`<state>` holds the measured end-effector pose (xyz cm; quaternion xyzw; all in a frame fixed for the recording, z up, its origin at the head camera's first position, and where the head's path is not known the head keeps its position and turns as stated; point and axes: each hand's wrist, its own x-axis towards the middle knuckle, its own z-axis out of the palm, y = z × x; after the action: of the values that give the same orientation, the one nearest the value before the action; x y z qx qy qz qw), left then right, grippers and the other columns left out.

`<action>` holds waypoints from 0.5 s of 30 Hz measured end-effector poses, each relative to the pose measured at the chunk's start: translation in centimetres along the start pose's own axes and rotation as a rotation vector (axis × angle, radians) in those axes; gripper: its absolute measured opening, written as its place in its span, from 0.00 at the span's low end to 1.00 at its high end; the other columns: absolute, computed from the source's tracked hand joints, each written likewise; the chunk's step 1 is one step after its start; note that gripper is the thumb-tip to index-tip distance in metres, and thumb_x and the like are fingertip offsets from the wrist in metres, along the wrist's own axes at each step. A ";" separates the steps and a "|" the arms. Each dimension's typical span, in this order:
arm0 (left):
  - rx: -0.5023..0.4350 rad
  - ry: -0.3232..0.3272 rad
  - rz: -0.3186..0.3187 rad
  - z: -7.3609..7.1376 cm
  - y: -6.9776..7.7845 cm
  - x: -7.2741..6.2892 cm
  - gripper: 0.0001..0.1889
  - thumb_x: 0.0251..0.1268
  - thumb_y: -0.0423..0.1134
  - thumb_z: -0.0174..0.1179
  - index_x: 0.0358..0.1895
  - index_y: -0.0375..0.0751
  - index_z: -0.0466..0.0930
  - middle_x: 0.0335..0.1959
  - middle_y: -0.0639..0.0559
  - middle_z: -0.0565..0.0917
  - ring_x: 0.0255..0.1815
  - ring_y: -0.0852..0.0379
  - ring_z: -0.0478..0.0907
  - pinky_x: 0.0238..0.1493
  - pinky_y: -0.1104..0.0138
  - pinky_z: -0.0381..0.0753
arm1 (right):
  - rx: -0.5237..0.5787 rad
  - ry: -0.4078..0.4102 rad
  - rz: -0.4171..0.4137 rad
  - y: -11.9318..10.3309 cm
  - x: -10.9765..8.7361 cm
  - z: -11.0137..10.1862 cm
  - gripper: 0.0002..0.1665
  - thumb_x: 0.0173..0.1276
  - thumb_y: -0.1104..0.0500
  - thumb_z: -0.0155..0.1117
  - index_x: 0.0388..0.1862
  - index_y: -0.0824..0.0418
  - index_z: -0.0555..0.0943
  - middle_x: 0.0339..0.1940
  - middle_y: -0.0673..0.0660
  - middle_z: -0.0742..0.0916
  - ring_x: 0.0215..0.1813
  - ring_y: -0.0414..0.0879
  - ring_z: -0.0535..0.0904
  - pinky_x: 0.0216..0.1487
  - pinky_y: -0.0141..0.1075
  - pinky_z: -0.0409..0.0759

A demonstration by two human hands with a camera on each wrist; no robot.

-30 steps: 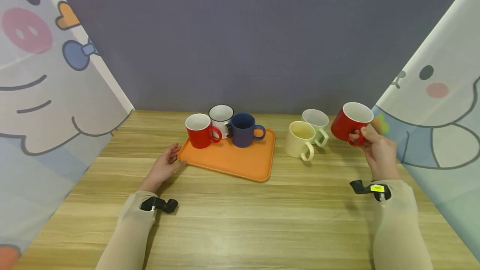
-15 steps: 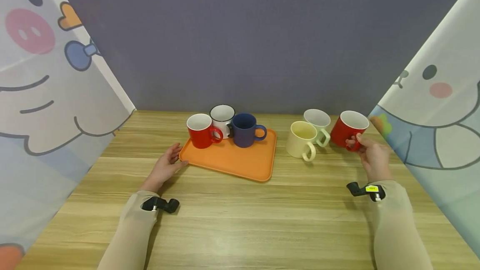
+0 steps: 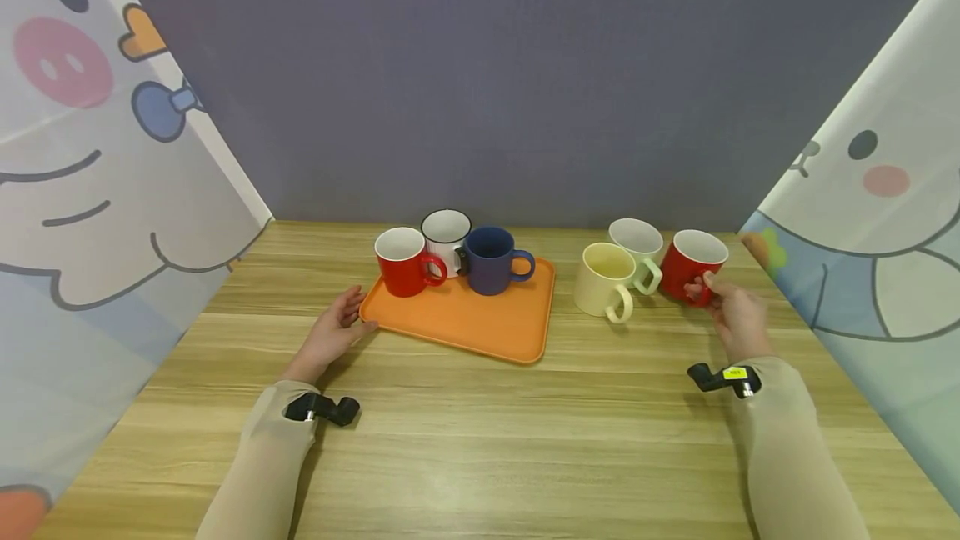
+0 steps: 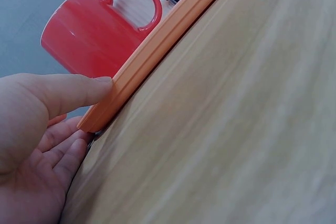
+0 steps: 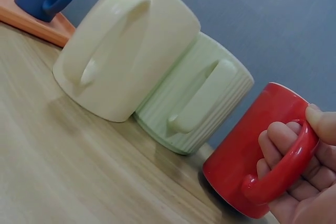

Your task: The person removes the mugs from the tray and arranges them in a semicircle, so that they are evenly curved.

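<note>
At the far right, my right hand [image 3: 738,315] grips the handle of a red mug [image 3: 681,269], fingers through the loop and thumb on top. In the right wrist view, that red mug [image 5: 252,145] has its base right at the tabletop. Beside it stand a pale green ribbed mug [image 5: 197,95] and a cream-yellow mug [image 3: 596,286]. My left hand [image 3: 333,336] holds the left front corner of an orange tray [image 3: 480,327], thumb on the front rim, fingers along the side. Another red mug [image 3: 400,265], a white black-rimmed mug [image 3: 444,232] and a blue mug [image 3: 487,265] stand on the tray.
A wooden table [image 3: 480,440] carries everything. A dark grey panel [image 3: 480,82] rises along its back edge. Cartoon-printed panels [image 3: 97,257] close off both sides.
My right hand has lowered the red mug toward the table and shifted it left, close beside the green mug. The left hand and tray have stayed in place.
</note>
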<state>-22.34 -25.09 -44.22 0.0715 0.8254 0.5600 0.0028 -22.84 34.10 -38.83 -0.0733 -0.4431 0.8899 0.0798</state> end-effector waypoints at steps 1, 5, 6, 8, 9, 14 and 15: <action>-0.001 0.000 0.001 0.0 0.0 0.0 0.42 0.66 0.26 0.62 0.75 0.21 0.45 0.71 0.22 0.61 0.72 0.30 0.59 0.74 0.45 0.57 | 0.007 0.001 0.004 0.1 0.1 0.0 0.17 0.72 0.73 0.56 0.26 0.70 0.86 0.23 0.60 0.88 0.25 0.49 0.87 0.34 0.33 0.87; -0.003 0.001 0.003 0.0 0.1 -0.1 0.42 0.66 0.26 0.62 0.75 0.21 0.45 0.70 0.22 0.61 0.72 0.29 0.59 0.74 0.45 0.56 | 0.012 0.004 0.017 0.4 0.4 -0.1 0.17 0.73 0.73 0.55 0.25 0.70 0.86 0.23 0.59 0.88 0.25 0.48 0.87 0.33 0.33 0.86; -0.003 0.002 0.003 0.0 0.1 -0.1 0.41 0.66 0.25 0.62 0.75 0.21 0.46 0.70 0.22 0.61 0.72 0.29 0.59 0.74 0.45 0.56 | 0.005 0.004 0.019 0.5 0.4 -0.1 0.17 0.73 0.73 0.55 0.25 0.70 0.86 0.23 0.59 0.88 0.25 0.48 0.87 0.33 0.33 0.86; 0.002 0.003 0.007 0.0 0.0 0.0 0.41 0.66 0.25 0.62 0.75 0.21 0.46 0.70 0.22 0.61 0.72 0.29 0.59 0.74 0.45 0.56 | -0.004 0.009 0.020 0.6 0.5 -0.2 0.17 0.73 0.73 0.55 0.25 0.70 0.86 0.23 0.59 0.88 0.25 0.48 0.87 0.33 0.32 0.86; 0.006 0.003 0.010 0.0 0.0 0.0 0.41 0.66 0.25 0.62 0.75 0.20 0.46 0.70 0.21 0.61 0.72 0.30 0.59 0.74 0.45 0.56 | -0.007 0.011 0.021 0.7 0.6 -0.2 0.17 0.73 0.73 0.55 0.25 0.70 0.86 0.23 0.59 0.88 0.26 0.48 0.87 0.34 0.32 0.86; 0.015 0.005 0.018 0.0 -0.2 0.1 0.40 0.65 0.25 0.62 0.74 0.20 0.47 0.70 0.21 0.62 0.71 0.30 0.60 0.74 0.45 0.57 | -0.040 0.011 0.026 0.9 0.6 -0.1 0.17 0.73 0.72 0.56 0.26 0.69 0.87 0.24 0.59 0.89 0.26 0.47 0.87 0.35 0.32 0.86; 0.014 0.006 0.018 0.0 -0.2 0.2 0.40 0.65 0.25 0.62 0.74 0.20 0.47 0.70 0.21 0.62 0.71 0.30 0.60 0.74 0.45 0.57 | -0.054 0.010 0.027 0.9 0.6 -0.1 0.17 0.73 0.71 0.56 0.26 0.68 0.87 0.24 0.58 0.89 0.27 0.46 0.88 0.35 0.32 0.86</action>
<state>-22.51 -25.16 -44.42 0.0772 0.8286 0.5544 -0.0050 -23.47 33.73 -39.66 -0.0857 -0.4657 0.8781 0.0678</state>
